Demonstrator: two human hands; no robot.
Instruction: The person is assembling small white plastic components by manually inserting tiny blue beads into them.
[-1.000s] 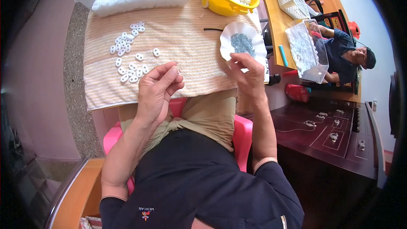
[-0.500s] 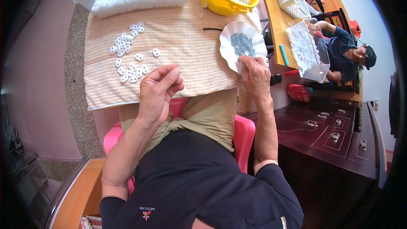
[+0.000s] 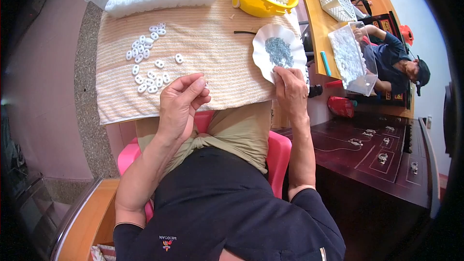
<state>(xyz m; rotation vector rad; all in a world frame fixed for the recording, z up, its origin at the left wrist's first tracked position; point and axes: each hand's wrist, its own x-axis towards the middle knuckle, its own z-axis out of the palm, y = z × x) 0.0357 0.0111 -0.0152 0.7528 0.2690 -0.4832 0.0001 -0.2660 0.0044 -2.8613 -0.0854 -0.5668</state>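
Since a second ago, right hand [image 3: 290, 92] has slid onto plate [image 3: 279, 52], fingers curled at its edge, grip unclear. Left hand [image 3: 181, 104] pinches something too small to identify; white rings [image 3: 145, 63] look light, stiff, best pinched edgewise.

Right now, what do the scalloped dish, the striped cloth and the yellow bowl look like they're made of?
The dish looks like thin white plastic or paper: matte, with a fluted rim; I cannot tell which. The cloth looks like woven terry towel: soft, ribbed stripes and draping edges. The bowl looks like moulded plastic: smooth, glossy, evenly yellow. The right hand touches the dish's rim.
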